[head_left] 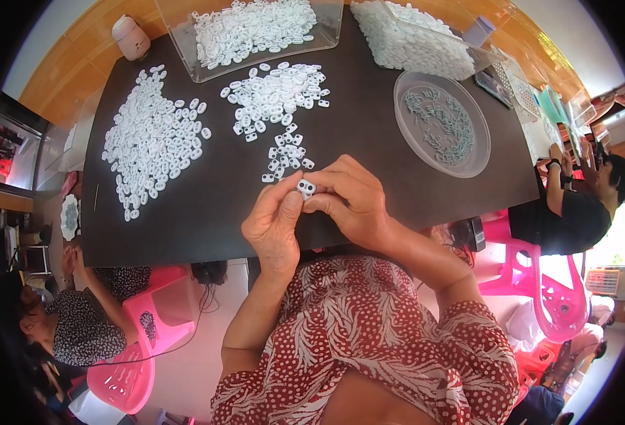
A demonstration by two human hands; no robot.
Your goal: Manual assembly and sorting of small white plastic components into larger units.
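Between pinched fingertips (293,203), white piece (306,188)

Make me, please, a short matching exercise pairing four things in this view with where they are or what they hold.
Things
1. Two-holed white piece
2. Round translucent tray
3. Mobile phone
4. Pale pinkish jar

Places and states
A. Holding small grey-green pieces
B. Left of the rectangular clear bin
C. Beside the perforated white basket, on the right
D. Held between the left hand and the right hand

Right pairs: 1-D, 2-A, 3-C, 4-B
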